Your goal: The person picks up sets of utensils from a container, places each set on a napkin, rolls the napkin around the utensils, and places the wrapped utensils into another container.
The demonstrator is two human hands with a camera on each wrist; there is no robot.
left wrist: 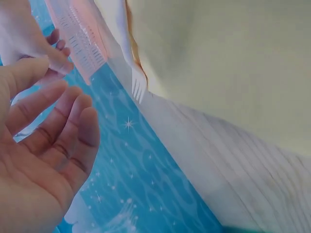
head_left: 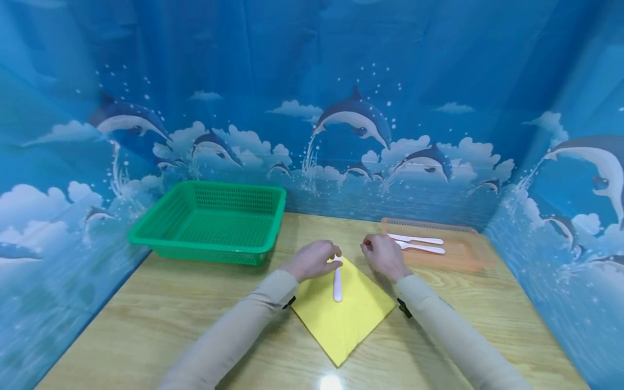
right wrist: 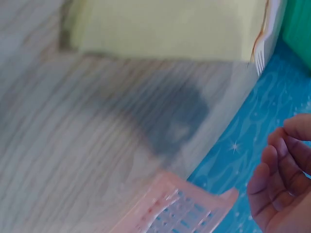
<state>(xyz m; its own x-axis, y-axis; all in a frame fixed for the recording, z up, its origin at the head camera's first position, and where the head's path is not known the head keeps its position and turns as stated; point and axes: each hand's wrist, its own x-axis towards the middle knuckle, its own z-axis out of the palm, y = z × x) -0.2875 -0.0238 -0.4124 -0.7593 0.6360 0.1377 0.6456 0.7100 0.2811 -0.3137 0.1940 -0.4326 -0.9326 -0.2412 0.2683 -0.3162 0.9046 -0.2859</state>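
Observation:
A folded yellow napkin (head_left: 341, 325) (left wrist: 218, 58) (right wrist: 160, 29) lies on the table, one corner toward the person. A white fork (head_left: 337, 287) (left wrist: 138, 87) (right wrist: 261, 59) lies on it, handle toward the person, tines by the far corner. Beside the tines is the left hand (head_left: 314, 260) (left wrist: 51, 145); in the left wrist view its fingers are loosely bent and hold nothing. The right hand (head_left: 385, 257) (left wrist: 31, 39) (right wrist: 286, 177) is right of the napkin's far corner, near the orange tray, its fingers loosely bent with nothing in them.
The orange tray (head_left: 463, 264) (right wrist: 167, 187) at the back right holds two white utensils (head_left: 419, 240) (head_left: 424, 248). A green basket (head_left: 205, 250) (right wrist: 297, 34) stands at the back left. A blue dolphin-print curtain (head_left: 312, 70) surrounds the table's back and sides.

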